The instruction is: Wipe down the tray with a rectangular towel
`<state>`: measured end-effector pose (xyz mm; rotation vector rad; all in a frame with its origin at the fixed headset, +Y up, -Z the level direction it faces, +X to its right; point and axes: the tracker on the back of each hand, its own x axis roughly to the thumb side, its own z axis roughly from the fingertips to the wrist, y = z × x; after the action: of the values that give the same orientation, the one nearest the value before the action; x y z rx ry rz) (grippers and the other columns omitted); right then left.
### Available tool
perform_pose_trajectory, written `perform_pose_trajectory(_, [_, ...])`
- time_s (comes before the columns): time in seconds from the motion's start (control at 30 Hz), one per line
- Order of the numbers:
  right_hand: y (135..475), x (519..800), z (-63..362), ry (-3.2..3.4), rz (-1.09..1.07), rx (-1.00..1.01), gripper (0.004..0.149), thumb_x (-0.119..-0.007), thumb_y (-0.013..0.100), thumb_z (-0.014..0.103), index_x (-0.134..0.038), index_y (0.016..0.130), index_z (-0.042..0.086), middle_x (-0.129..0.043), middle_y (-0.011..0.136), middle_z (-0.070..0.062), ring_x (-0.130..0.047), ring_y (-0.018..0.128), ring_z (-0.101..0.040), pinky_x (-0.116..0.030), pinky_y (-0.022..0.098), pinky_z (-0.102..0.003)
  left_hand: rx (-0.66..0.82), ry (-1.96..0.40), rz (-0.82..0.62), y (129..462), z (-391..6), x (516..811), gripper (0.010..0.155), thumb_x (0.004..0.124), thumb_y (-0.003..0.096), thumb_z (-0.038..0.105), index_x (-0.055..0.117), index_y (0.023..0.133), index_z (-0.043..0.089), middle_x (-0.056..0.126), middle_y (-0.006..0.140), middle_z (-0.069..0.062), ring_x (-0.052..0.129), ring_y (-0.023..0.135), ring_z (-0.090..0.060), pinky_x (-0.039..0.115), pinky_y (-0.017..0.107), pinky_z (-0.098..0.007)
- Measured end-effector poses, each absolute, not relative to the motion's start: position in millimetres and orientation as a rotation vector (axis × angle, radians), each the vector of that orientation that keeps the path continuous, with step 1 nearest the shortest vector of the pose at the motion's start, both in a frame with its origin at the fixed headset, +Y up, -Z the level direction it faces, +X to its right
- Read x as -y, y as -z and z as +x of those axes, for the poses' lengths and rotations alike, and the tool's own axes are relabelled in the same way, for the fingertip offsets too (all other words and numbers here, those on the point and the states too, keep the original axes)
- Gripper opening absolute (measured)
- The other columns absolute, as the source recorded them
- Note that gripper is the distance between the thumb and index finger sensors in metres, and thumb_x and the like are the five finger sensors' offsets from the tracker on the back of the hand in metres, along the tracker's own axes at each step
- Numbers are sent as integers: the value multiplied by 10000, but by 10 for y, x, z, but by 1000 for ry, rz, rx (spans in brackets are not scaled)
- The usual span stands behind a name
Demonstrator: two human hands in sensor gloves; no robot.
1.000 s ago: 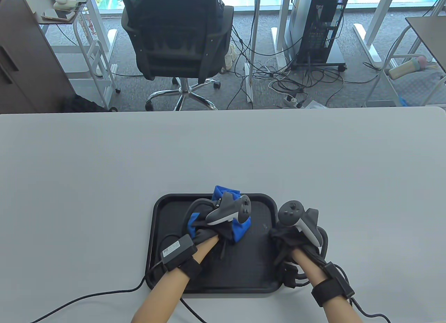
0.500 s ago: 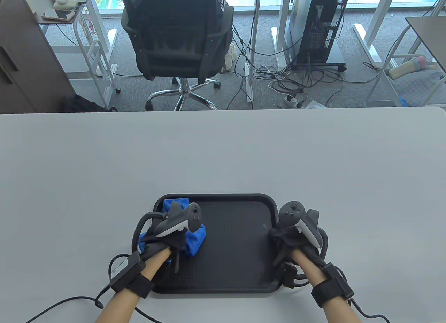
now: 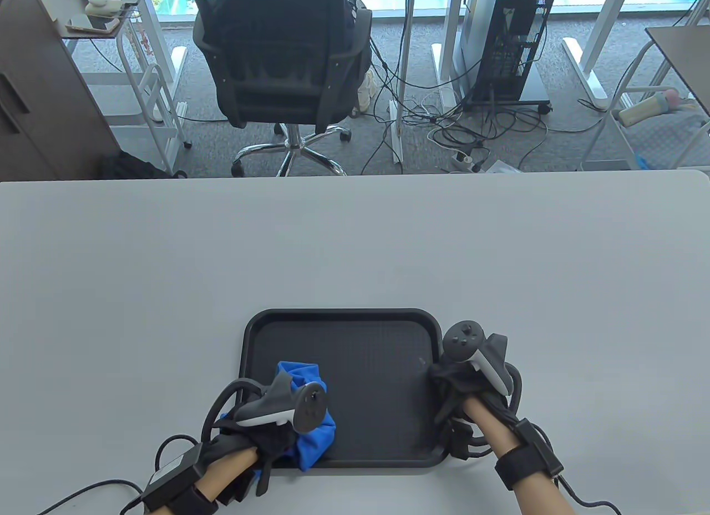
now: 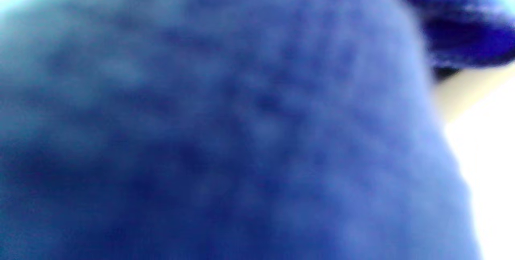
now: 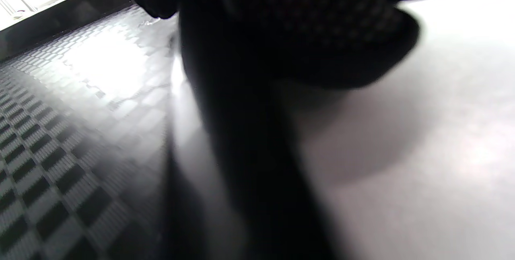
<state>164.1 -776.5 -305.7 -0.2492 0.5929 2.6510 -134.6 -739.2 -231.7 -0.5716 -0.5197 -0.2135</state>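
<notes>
Left hand (image 3: 260,440) has the bunched blue cloth towel (image 3: 310,426) clamped in its grip & pushes it down on the near-left corner of the black plastic tray (image 3: 338,315), so it can rub there. Right hand (image 3: 471,390) grips the tray's right rim, prob. so it won't slide on the grey tabletop (image 3: 166,259).

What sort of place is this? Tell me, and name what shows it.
Probably an office or lab workspace: a black mesh swivel chair on grey carpet, a black desktop computer tower with tangled floor cables, and white-legged desks beyond the pale grey table.
</notes>
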Motion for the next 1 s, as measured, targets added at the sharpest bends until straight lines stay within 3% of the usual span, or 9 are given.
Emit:
perform_pose_trajectory(0.3, [3059, 7765, 1637, -2653, -242, -595, 486, -752, 471, 373, -664, 781, 10, -902, 372, -114, -963, 129, -188, -839, 70, -365, 653, 237, -577, 2204, -912, 7390, 570, 767, 496, 309, 566, 1023, 227, 615, 1078, -95, 877, 811, -227, 693, 654, -519])
perform_pose_trajectory(0.7, [3063, 7768, 1639, -2642, -234, -607, 483, -748, 474, 372, -662, 787, 14, -901, 379, -116, -964, 136, -191, -839, 75, -367, 801, 304, -509, 2292, 57, 7406, 567, 762, 500, 304, 561, 1024, 231, 611, 1085, -91, 869, 815, -232, 686, 657, -524])
perform_pose_trajectory(1.0, [3069, 7770, 1657, -2621, -217, -621, 481, -744, 476, 369, -655, 788, 14, -899, 381, -117, -962, 139, -192, -837, 80, -370, 672, 313, -506, 2689, 380, 7406, 557, 762, 507, 294, 550, 1022, 275, 592, 1107, -53, 844, 848, -235, 659, 673, -538])
